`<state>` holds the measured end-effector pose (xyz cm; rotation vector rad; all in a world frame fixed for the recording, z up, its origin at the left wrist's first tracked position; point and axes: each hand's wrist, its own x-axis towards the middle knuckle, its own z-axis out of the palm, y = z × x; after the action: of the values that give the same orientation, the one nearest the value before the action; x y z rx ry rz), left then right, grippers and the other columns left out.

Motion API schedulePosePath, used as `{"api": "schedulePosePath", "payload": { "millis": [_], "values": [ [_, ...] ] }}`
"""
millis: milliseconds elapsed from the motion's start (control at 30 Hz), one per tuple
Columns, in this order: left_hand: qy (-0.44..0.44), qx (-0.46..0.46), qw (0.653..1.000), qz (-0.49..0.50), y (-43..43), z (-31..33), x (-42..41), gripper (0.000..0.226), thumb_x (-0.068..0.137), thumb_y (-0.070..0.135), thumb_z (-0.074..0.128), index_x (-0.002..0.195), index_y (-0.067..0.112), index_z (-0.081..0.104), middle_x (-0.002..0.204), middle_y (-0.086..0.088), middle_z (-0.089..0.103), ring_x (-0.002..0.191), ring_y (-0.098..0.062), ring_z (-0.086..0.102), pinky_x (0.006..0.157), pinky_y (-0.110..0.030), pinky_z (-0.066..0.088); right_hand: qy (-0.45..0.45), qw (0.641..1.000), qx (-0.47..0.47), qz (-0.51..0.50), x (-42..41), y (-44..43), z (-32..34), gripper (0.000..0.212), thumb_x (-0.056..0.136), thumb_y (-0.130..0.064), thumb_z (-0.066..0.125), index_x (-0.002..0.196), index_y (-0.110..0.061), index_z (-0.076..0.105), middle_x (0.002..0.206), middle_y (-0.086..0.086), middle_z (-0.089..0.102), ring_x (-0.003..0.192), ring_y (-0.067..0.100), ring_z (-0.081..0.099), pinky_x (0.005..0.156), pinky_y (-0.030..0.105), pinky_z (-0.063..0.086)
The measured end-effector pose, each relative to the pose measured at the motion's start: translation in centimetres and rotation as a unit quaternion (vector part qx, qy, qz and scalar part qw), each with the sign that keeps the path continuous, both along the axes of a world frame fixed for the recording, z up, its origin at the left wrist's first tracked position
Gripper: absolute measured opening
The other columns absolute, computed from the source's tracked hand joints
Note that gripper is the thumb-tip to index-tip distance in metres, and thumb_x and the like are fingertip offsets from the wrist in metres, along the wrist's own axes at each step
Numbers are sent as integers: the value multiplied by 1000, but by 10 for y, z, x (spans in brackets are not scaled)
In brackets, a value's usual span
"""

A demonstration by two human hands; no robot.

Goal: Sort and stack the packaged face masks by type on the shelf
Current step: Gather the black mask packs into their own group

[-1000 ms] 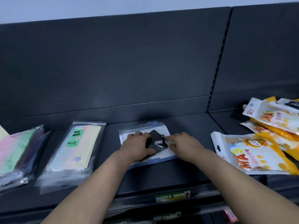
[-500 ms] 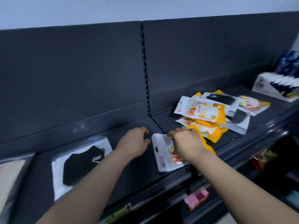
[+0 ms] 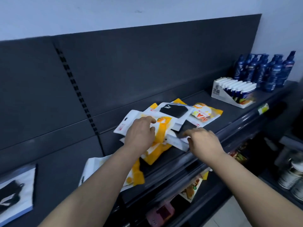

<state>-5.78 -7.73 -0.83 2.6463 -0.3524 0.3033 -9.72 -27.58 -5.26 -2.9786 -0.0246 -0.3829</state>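
Note:
A loose pile of packaged masks lies on the dark shelf [image 3: 229,112]. My left hand [image 3: 141,133] rests, fingers apart, on top of an orange-and-white mask pack [image 3: 164,126] in the pile. My right hand [image 3: 203,141] pinches the near edge of a white pack with a black mask [image 3: 178,135] that sticks out from under the pile. Another black mask pack [image 3: 173,110] tops the heap, with an orange pack [image 3: 205,113] to its right. A single orange pack [image 3: 136,174] lies nearer, under my left forearm. At far left is a black mask pack [image 3: 14,190].
Blue bottles [image 3: 268,71] and a white display box [image 3: 229,94] of sachets stand at the shelf's right end. Metal cans [image 3: 293,176] sit low on the right. Coloured packets [image 3: 193,185] fill the shelf below. A slotted upright [image 3: 78,94] divides the back panel.
My view and both hands have swung right, from the black mask pack laid at the left to the mixed pile. The left hand now lies on an orange pack, the right on a black one.

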Motion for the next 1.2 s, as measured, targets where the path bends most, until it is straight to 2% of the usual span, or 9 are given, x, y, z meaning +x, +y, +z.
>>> {"api": "schedulePosePath", "payload": {
  "millis": [133, 300, 433, 533, 667, 833, 900, 1033, 1200],
  "values": [
    [4, 47, 997, -64, -51, -13, 24, 37, 98, 23, 43, 135, 30, 50, 140, 5, 51, 131, -17, 41, 102, -34, 39, 2, 1000, 6, 0, 12, -48, -4, 45, 87, -11, 45, 124, -34, 55, 121, -6, 63, 115, 20, 51, 84, 34, 40],
    [96, 240, 964, -56, -86, -26, 56, 45, 100, 38, 35, 145, 38, 31, 159, 2, 21, 147, -30, 11, 115, -59, 12, 13, 1000, 7, 20, 37, -74, -5, 42, 89, -10, 45, 123, -32, 57, 119, -6, 63, 114, 20, 51, 85, 34, 40],
    [128, 302, 945, -10, -70, -34, 71, 40, 94, 42, 48, 133, 40, 42, 149, 2, 32, 141, -36, 21, 108, -61, 18, 16, 999, 5, 39, 55, -75, -2, 36, 88, -9, 45, 114, -28, 60, 114, -3, 64, 106, 24, 54, 75, 32, 35],
    [173, 276, 945, 32, -45, -28, 81, 29, 91, 39, 45, 120, 37, 51, 134, 1, 45, 126, -33, 39, 102, -55, 31, 13, 998, 12, 59, 78, -69, -2, 38, 89, -11, 45, 120, -29, 59, 116, -1, 63, 106, 24, 55, 72, 31, 33],
    [205, 267, 940, 53, -25, -15, 100, 12, 87, 36, 39, 86, 30, 49, 115, -2, 57, 106, -29, 53, 89, -47, 47, 14, 997, 20, 76, 112, -53, -2, 46, 88, -8, 46, 130, -25, 53, 127, 0, 59, 120, 24, 49, 88, 35, 43],
    [149, 153, 976, 34, -48, 8, 132, 43, 92, 38, 52, 133, 25, 50, 137, -2, 49, 123, -25, 48, 93, -37, 44, 106, 989, -19, 106, 140, -52, 2, 63, 90, -7, 38, 149, -25, 24, 158, 0, 19, 146, 18, 15, 110, 38, 24],
    [147, 148, 977, 35, -57, 7, 149, 45, 96, 36, 49, 138, 20, 45, 138, -5, 49, 123, -26, 49, 91, -36, 43, 144, 985, -25, 87, 141, -59, 4, 64, 92, -8, 36, 149, -33, 21, 159, -6, 15, 145, 19, 17, 108, 38, 26],
    [179, 128, 973, 74, -70, -3, 175, 38, 98, 36, 46, 126, 12, 50, 128, -10, 56, 114, -29, 55, 80, -31, 41, 125, 991, -1, 46, 149, -81, 1, 62, 84, -1, 39, 135, -36, 39, 136, -8, 46, 119, 25, 48, 73, 26, 29],
    [196, 47, 972, 119, -88, -16, 187, 51, 89, 45, 59, 123, 9, 48, 123, -9, 59, 113, -29, 56, 79, -31, 40, 115, 988, 86, 59, 168, -98, -18, 48, 89, -3, 38, 128, -28, 47, 129, -5, 53, 109, 22, 57, 72, 27, 40]
  ]
}}
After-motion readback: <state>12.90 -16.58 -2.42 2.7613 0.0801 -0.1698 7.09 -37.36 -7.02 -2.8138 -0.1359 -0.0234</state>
